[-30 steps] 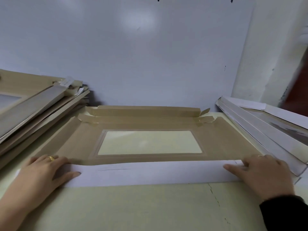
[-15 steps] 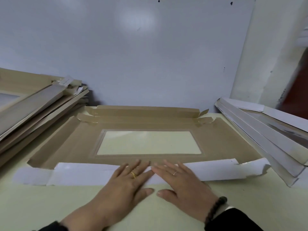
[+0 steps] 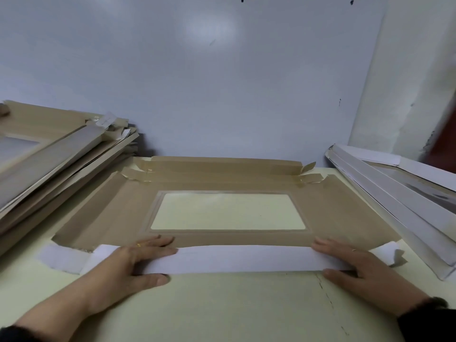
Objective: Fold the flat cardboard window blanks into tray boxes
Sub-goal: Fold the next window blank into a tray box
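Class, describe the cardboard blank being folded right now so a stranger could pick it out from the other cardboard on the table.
Start at the pale table below the white wall. Between the slanted brown stack on the left and the white-edged stack on the right lies one blank, brown side up. Only it lies alone, with its window showing the table and both hands gripping its white near flap.
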`<state>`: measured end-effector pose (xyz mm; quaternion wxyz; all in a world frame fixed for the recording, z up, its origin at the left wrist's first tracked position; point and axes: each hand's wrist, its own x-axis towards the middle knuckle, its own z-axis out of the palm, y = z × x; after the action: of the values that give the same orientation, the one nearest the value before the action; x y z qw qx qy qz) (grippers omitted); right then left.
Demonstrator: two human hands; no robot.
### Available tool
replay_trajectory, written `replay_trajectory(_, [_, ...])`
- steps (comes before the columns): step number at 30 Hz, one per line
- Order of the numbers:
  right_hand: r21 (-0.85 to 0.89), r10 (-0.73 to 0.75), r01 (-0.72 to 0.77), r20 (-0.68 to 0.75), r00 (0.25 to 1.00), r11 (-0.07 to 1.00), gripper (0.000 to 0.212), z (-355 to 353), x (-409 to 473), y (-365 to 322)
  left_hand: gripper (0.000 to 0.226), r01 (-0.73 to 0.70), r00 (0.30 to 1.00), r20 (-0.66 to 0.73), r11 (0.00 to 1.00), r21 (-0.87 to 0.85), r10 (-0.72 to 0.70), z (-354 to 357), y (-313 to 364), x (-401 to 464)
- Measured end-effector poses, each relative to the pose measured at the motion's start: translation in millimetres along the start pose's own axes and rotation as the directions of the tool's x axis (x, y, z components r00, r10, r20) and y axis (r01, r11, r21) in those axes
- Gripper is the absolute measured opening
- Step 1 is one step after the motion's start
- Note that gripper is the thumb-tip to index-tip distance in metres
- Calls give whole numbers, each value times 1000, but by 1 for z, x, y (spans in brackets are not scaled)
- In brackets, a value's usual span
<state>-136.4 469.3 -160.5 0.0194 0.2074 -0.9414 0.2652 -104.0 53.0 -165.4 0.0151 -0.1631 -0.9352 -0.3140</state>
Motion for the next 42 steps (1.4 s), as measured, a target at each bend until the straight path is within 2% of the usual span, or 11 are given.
replay_trajectory(5, [13,116,-116,-36,993,993,42,-12,-7,9,40,35,996,-76,998,-48,-38,-18,-27,-16])
replay_trajectory(8, [13,155,-155,-84,984,988,36,-14,-9,10,39,53,988,-148,998,17,-50,-26,-39,-24])
replay_trajectory(12, [32,178,-176,-264,948,984,13,-14,-8,11,18,86,961,-272,988,128,-48,-35,-43,-28])
replay_trajectory(15, [-36,153,-172,-310,938,984,21,-16,-8,11,4,87,946,-323,977,196,-20,-39,-45,-26])
replay_trajectory(20, [-146,183,-259,-398,899,955,33,-18,-6,9,47,317,847,-509,914,252,-153,-40,-53,-21])
replay_trajectory(24, [-207,244,-361,-439,865,909,49,-15,-3,6,56,336,854,-498,889,311,-149,-41,-45,-15])
replay_trajectory(30, [-256,295,-434,-441,848,864,35,-13,1,7,42,458,820,-499,843,280,-280,-39,-44,-9])
replay_trajectory(33, [-286,331,-469,-420,845,835,12,-13,3,7,26,509,811,-473,815,277,-345,-35,-41,-6])
replay_trajectory(35, [-360,366,-494,-369,854,791,22,-12,6,6,21,501,821,-451,821,273,-350,-29,-35,-3])
replay_trajectory(39, [-459,109,-211,-240,965,863,53,5,18,-23,41,344,924,-299,856,386,-237,3,-3,11])
replay_trajectory(42, [-474,-174,75,-167,970,877,66,29,27,-67,55,223,973,-152,873,434,-173,32,31,26])
